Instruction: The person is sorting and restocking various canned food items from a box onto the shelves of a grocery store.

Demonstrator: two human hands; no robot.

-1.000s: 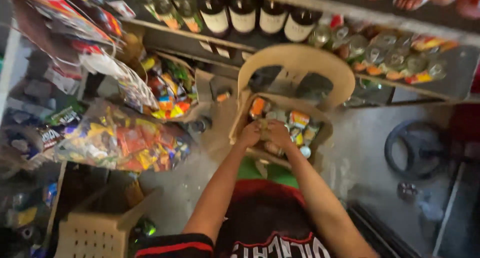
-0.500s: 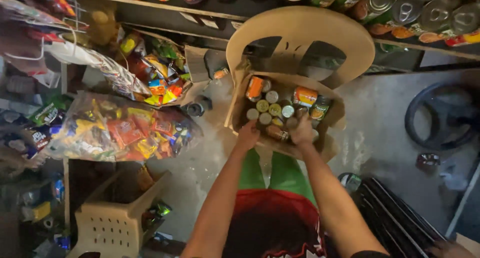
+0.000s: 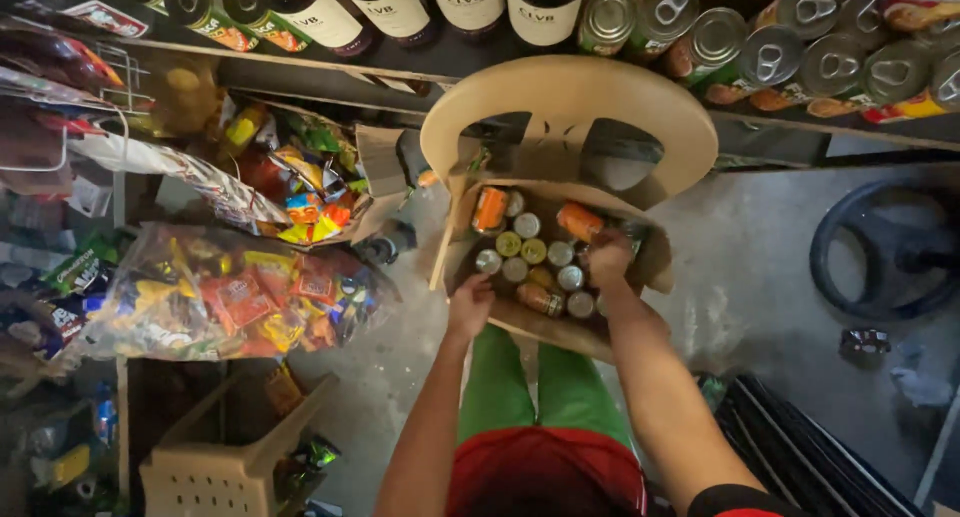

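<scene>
- Looking straight down: both arms reach into an open cardboard box [image 3: 640, 277] full of cans [image 3: 535, 252], and the box sits on the seat of a tan plastic chair [image 3: 560, 97].
- Left hand [image 3: 470, 302] is at the near left edge of the box, fingers curled loosely over the rim beside a can lying on its side [image 3: 540, 299]; whether it actually grips anything, I cannot tell.
- Right hand [image 3: 608, 259] is down among the cans at the right side, fingers bent in over them, just below an orange can lying flat [image 3: 580, 220]; what it holds is hidden under the hand.
- Most cans stand upright, pale lids up, packed close together; another orange one [image 3: 489, 209] lies at the far left corner.
- Above the chair, a shelf carries dark bottles [image 3: 465, 2] and a row of tins [image 3: 760, 52] with pull-ring lids.
- Off to the left, clear bags of colourful snack packets [image 3: 230, 297] hang and pile up.
- Lower left, a second tan chair [image 3: 215, 472]; far right, a dark ring-shaped object [image 3: 880, 247] on the concrete floor [image 3: 760, 267].
</scene>
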